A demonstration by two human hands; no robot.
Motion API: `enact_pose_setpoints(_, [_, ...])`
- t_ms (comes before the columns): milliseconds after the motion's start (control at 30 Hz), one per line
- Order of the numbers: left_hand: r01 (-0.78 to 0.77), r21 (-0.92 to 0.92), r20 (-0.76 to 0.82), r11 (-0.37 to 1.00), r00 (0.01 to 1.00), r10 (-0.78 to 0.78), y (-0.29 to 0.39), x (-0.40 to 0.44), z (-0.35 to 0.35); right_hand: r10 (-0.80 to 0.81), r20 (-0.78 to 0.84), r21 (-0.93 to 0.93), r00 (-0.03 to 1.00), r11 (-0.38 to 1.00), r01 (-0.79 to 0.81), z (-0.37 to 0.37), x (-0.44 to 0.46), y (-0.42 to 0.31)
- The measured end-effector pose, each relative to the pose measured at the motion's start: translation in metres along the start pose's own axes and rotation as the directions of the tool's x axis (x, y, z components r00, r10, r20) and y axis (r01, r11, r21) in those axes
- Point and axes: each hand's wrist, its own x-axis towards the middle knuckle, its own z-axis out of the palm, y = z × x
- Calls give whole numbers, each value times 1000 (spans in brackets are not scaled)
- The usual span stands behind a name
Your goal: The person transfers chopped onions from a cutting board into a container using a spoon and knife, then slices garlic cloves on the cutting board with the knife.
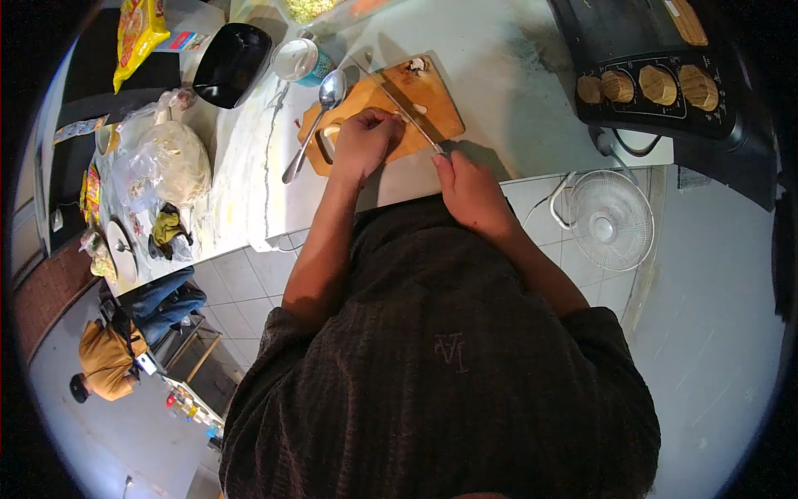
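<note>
A wooden cutting board [432,100] lies at a slant on the counter. My right hand [470,187] is closed round the handle of a knife [405,109], whose blade crosses the board toward the upper left. My left hand [366,143] is over the board's left part, its fingers pinched together near a small pale piece; what they hold is too small to make out. Another pale piece [420,109] lies right of the blade, and dark and white scraps [416,65] are at the board's top. A metal spoon [332,87] rests at the board's left edge.
A clear cup [296,61] and a black bowl [233,65] stand to the upper left. Plastic bags [179,162] lie at the left. A stove with wooden knobs [657,86] is at the upper right, above a fan [603,223]. Another person [108,358] is at the lower left.
</note>
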Motion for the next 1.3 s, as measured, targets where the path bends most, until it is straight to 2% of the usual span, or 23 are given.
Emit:
enact_pose_setpoints(100, [3,-19,-10,1000,1000,-3,0,0,-1,24,53,-42,998,999,-22,-3,0,-2])
enact_pose_setpoints(200, [-36,20,-19,999,999,37,-5,3,-2,44,51,-24,998,999,-43,0,1,-1])
enact_pose_setpoints(333, [-10,13,-16,1000,1000,10,0,2,-1,25,57,-50,998,999,-22,-4,1,-4])
enact_pose_setpoints(433, [-14,100,-18,995,1000,16,-1,3,-3,54,71,-6,996,999,-54,-3,2,-5])
enact_pose_setpoints(500, [-5,2,-6,1000,1000,5,-7,6,-3,26,70,-37,997,999,-23,-3,2,-2])
enact_pose_setpoints(700, [-18,-81,5,997,1000,19,-14,11,-4,41,85,-54,996,998,-36,-3,5,-1])
enact_pose_setpoints(933, [-44,-18,-14,999,999,44,-17,12,-5,65,108,-41,992,997,-60,2,8,1])
enact_pose_setpoints(1100, [4,7,-6,1000,1000,-4,-8,6,-4,137,91,-143,986,982,-123,-6,4,-6])
enact_pose_setpoints(1200, [-17,55,-5,998,1000,18,-3,2,-4,88,69,-128,994,989,-78,-6,5,2])
enact_pose_setpoints(1300, [-18,-37,23,999,1000,19,-9,3,-6,85,58,-103,995,992,-79,-8,4,1])
